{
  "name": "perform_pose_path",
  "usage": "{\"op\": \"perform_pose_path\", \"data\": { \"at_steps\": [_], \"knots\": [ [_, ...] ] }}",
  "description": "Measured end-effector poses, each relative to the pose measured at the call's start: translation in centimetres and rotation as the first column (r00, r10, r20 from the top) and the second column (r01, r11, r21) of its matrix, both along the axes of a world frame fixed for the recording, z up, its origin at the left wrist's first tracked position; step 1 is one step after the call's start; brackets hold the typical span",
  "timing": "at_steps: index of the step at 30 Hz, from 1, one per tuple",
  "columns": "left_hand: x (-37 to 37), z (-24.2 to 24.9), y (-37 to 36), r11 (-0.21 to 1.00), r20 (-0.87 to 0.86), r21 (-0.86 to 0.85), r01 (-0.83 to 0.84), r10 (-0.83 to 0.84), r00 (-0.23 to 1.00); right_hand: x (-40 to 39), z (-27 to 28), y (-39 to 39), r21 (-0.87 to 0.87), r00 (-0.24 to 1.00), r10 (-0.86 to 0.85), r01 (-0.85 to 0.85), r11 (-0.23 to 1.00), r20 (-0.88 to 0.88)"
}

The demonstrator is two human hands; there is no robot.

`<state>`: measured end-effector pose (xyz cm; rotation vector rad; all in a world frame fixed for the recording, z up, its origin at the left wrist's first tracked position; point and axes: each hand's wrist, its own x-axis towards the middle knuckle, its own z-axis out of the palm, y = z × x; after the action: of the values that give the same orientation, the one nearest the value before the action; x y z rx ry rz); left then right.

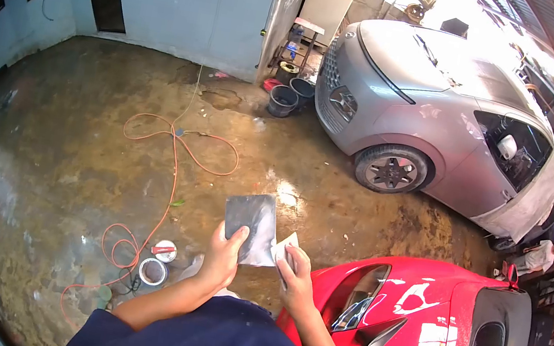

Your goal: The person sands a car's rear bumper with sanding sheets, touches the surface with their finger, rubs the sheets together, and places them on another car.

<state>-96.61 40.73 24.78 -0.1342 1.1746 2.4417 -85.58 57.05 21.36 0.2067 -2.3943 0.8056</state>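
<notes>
My left hand is closed on the left edge of a flat dark grey board, its thumb lying on the face. Pale smears cover the board's right and lower parts. At the board's lower right corner, my right hand grips a small spreader with a whitish, pointed upper end. The fingers wrap round its lower part and hide some of it. Both things are held in front of my body, above the wet-looking brown floor.
A red car stands close on my right, a silver car beyond it. An orange hose loops over the floor. Near my left forearm are an open tin and a white lid. Black buckets stand by the wall. A person is far right.
</notes>
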Motion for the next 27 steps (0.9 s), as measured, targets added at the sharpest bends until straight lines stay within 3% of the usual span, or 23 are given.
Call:
{"op": "perform_pose_path", "data": {
  "at_steps": [2,4,6,7,8,11,12,14,15,17,19,20,24,27],
  "knots": [
    [-1.0,1.9,0.9,0.996,0.066,0.057,0.063,-0.066,0.996,-0.4,-1.1,1.9,0.124,0.994,-0.027,0.013,0.992,0.11],
    [-2.4,5.5,1.8,0.993,-0.039,0.087,0.078,-0.075,0.996,-0.4,-4.9,4.0,0.149,0.974,0.002,-0.036,0.988,0.226],
    [-5.5,6.1,3.0,0.983,-0.15,0.101,0.153,-0.137,0.979,-0.4,-6.8,4.9,-0.095,0.946,-0.061,0.096,0.991,0.318],
    [-7.1,5.5,3.1,0.982,-0.125,0.099,0.162,-0.149,0.981,-0.4,-7.5,5.3,-0.214,0.925,-0.095,0.183,0.959,0.367],
    [-8.8,5.0,3.3,0.979,-0.106,0.098,0.18,-0.17,0.98,-1.1,-8.2,6.3,-0.317,0.945,-0.107,0.209,0.925,0.309],
    [-12.9,3.2,4.2,0.962,0.058,0.066,0.266,-0.27,0.961,-5.5,-3.2,7.8,-0.638,0.813,-0.16,0.546,0.544,0.56],
    [-13.7,1.7,4.2,0.941,0.105,0.061,0.331,-0.336,0.936,-7.7,-1.4,8.2,-0.859,0.927,-0.096,0.372,0.353,0.362],
    [-15.0,-0.1,4.7,0.895,0.137,0.07,0.44,-0.445,0.885,-12.6,3.2,8.4,-0.903,0.963,-0.13,0.267,0.337,0.236],
    [-15.3,0.0,4.9,0.874,0.127,0.081,0.479,-0.485,0.865,-14.9,3.6,8.7,-0.965,0.992,-0.053,0.123,0.231,0.113],
    [-16.8,0.2,5.3,0.839,0.13,0.113,0.532,-0.543,0.83,-19.4,3.7,9.3,-0.951,0.995,-0.012,0.1,0.294,0.101],
    [-19.2,0.2,5.2,0.82,0.153,0.154,0.552,-0.571,0.806,-23.9,3.7,9.1,-0.863,0.97,-0.095,0.241,0.444,0.223],
    [-20.8,0.5,5.2,0.811,0.148,0.151,0.565,-0.584,0.798,-26.1,4.0,8.7,-0.848,0.963,-0.104,0.269,0.457,0.249],
    [-26.8,1.1,3.8,0.878,0.174,0.137,0.458,-0.477,0.862,-32.3,2.8,6.2,-0.776,0.951,-0.08,0.292,0.559,0.3],
    [-31.3,1.1,1.7,0.945,0.209,0.1,0.313,-0.327,0.922,-34.5,0.4,4.7,-0.706,0.925,0.061,0.244,0.665,0.376]
  ]
}}
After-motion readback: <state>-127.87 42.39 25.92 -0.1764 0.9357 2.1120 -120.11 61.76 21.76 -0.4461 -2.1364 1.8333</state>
